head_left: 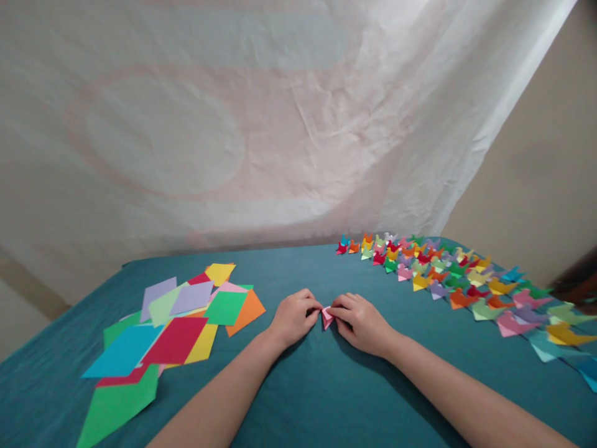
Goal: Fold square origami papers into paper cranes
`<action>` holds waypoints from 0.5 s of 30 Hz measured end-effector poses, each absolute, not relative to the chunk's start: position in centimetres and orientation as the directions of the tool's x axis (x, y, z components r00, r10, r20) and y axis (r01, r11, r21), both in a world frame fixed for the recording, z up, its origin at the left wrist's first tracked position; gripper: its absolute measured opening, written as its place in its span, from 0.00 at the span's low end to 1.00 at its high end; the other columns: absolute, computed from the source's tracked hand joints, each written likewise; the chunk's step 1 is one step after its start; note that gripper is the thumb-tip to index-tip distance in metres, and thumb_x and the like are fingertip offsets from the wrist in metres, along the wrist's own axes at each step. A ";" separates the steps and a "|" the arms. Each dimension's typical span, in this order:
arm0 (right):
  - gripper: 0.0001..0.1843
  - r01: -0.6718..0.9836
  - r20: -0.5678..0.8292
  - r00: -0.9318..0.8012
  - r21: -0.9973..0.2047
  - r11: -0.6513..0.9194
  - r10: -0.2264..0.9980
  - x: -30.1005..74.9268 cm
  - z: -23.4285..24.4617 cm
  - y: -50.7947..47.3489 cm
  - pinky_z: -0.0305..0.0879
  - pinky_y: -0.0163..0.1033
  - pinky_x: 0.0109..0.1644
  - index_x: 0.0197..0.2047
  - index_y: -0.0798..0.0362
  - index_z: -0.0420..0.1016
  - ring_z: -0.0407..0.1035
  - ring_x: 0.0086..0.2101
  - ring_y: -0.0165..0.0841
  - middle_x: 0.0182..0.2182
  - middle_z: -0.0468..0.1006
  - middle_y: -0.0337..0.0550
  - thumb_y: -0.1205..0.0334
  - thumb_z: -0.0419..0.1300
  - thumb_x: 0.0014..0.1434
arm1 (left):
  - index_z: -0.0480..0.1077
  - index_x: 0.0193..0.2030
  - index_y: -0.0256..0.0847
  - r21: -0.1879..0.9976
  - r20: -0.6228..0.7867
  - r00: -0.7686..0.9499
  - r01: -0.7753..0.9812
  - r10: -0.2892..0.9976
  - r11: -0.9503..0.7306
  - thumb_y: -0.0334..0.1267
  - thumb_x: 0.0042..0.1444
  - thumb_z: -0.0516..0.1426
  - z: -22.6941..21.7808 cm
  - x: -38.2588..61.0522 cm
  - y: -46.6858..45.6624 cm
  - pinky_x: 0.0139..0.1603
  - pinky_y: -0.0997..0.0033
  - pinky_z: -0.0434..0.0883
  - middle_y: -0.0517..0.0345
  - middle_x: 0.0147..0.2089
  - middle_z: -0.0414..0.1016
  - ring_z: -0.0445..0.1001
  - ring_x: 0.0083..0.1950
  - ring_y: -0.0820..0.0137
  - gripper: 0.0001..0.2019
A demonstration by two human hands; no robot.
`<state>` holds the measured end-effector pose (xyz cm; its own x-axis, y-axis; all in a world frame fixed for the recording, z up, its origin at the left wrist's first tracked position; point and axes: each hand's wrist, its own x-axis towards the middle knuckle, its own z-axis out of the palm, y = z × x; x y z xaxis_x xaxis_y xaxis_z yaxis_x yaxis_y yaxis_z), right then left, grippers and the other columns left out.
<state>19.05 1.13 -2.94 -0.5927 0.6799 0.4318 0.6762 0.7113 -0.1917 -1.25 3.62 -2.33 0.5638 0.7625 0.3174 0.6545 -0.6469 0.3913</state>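
Note:
A small piece of folded pink paper point(327, 318) stands between my hands at the middle of the table. My left hand point(295, 316) pinches its left side with thumb and fingertips. From the other side, my right hand point(359, 320) grips the paper's right edge, fingers curled over it. The fingers hide part of the folds, and only a narrow triangular shape shows below the fingertips.
Loose coloured paper squares point(175, 339) lie overlapping on the left. Several rows of folded paper birds point(438, 289) stand along the right side. A teal cloth point(298, 398) covers the table, and a pale sheet point(280, 137) hangs behind it.

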 end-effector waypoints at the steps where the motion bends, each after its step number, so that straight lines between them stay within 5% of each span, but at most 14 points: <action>1: 0.14 0.679 0.430 -0.599 -0.174 0.713 0.675 19.0 -2.9 1.1 0.58 0.40 0.44 0.46 0.51 0.73 0.64 0.39 0.34 0.38 0.73 0.45 0.70 0.54 0.57 | 0.75 0.40 0.44 0.404 0.323 0.566 0.642 0.758 -0.652 0.31 0.56 0.53 -2.4 -1.3 3.6 0.40 0.76 0.66 0.59 0.38 0.71 0.70 0.39 0.72 0.11; 15: 0.13 0.691 0.348 -0.689 0.054 0.720 0.635 18.6 -2.6 0.7 0.55 0.42 0.48 0.47 0.54 0.72 0.62 0.41 0.36 0.38 0.72 0.47 0.67 0.49 0.64 | 0.75 0.41 0.44 0.321 0.318 0.623 0.638 0.714 -0.700 0.27 0.53 0.53 -2.4 -1.6 3.7 0.46 0.70 0.65 0.57 0.39 0.70 0.67 0.42 0.68 0.14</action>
<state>18.60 0.67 -2.63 -0.6892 0.6353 0.3484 0.6914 0.7205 0.0538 -1.56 3.70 -2.42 0.6232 0.7145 0.3181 0.6385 -0.6996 0.3207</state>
